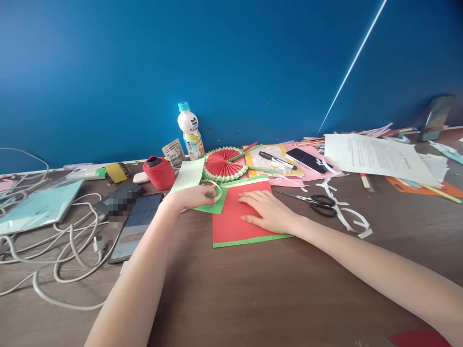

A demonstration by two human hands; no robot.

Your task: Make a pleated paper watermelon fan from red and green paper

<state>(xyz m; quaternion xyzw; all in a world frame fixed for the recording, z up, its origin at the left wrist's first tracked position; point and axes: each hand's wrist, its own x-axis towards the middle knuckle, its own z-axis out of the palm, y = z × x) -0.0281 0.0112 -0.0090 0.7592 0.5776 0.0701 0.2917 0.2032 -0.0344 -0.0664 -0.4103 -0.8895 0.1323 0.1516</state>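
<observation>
1. Left hand (195,196) pinches a pale strip (219,193) by green paper (216,207).
2. Right hand (266,210) rests flat, fingers spread, on red paper (231,227).
3. Red paper lies on the table (275,294), beside scissors (320,205).

The tabletop (253,294) looks to me like wood-grained board, smooth with a dull sheen, and the red sheet (231,219) lying on it is matt paper, as is the round fan (219,166) by the back edge, though pleats leave that one ribbed. Also along the back edge stands a bottle (191,127) of smooth, shiny plastic, before a smooth, faintly glossy blue wall (231,62). The scissors (321,202) pair bare metal blades with glossy black plastic handles, and the phone (135,226) toward the left end wears slick glass.
</observation>
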